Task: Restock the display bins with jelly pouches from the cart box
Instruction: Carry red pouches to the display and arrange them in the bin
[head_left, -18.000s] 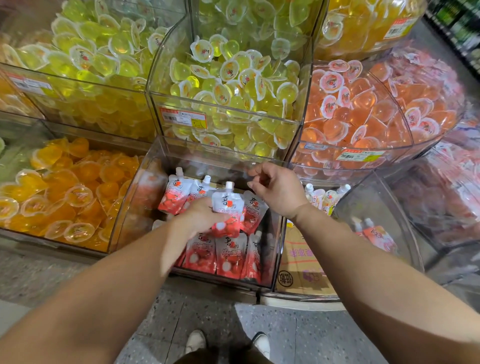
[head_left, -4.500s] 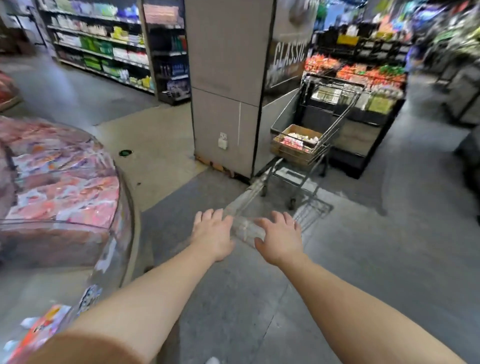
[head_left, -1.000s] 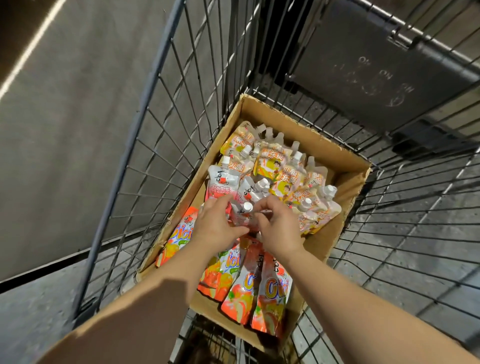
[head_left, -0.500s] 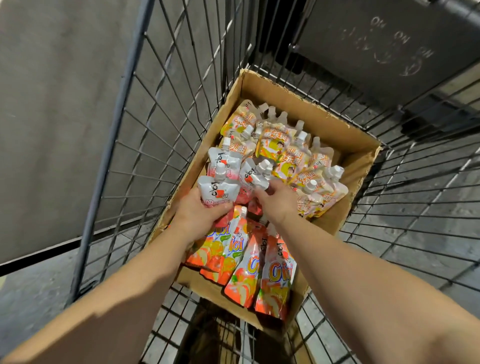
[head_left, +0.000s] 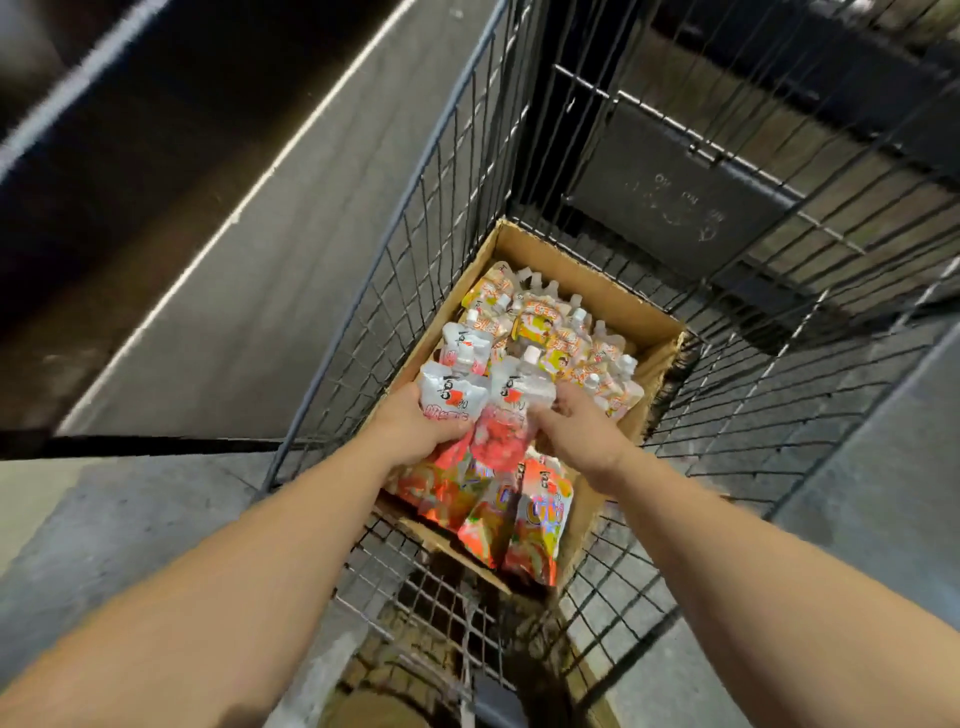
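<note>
Right now both hands work inside the box (head_left: 613, 312), which sits in the wire cart (head_left: 779, 364). The left hand (head_left: 410, 426) grips a white-and-red pouch (head_left: 451, 397) round its lower body, spout pointing up and away. The right hand (head_left: 576, 421) closes on a second red pouch (head_left: 511, 415), fingers curled about its side; how firm that grip is cannot be told, since the palm hides the contact. More red pouches stand just behind the held pair, yellow pouches (head_left: 545, 327) fill the far end of the box, and orange pouches (head_left: 519, 514) lie flat at the near end, partly under the wrists.

The pouches look soft and pliable: thin glossy film round a jelly filling, with a stiff white cap (head_left: 531, 354) on top. They probably weigh little singly but sag and slide against each other in a bunch, and the slick film gives poor purchase. A squeeze on the belly likely just shifts the filling, so the safer hold seems to be across the upper body under the spout, or on the rigid neck itself, where several could be gathered between the fingers. The display bins are not in view, so the pouches have yet to be carried to them.
</note>
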